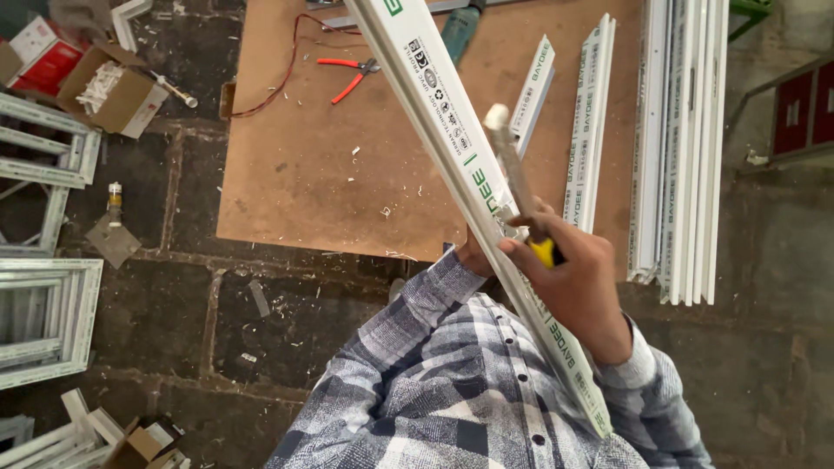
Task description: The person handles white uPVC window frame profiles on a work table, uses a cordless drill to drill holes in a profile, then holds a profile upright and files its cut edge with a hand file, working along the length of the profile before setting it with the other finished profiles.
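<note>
A long white plastic profile (434, 95) runs diagonally from the top middle down to my chest. My right hand (578, 282) grips a tool with a yellow handle (544, 252) and a grey blade (512, 169) that lies along the profile. My left hand (473, 258) is mostly hidden under the profile and holds it from below. My sleeves are grey plaid.
A brown board table (304, 165) carries red-handled pliers (352, 74), a red wire, a teal power tool (459, 30) and several white profile strips (678, 148) at the right. White window frames (43, 304) and a cardboard box (113, 87) lie on the dark paved floor at the left.
</note>
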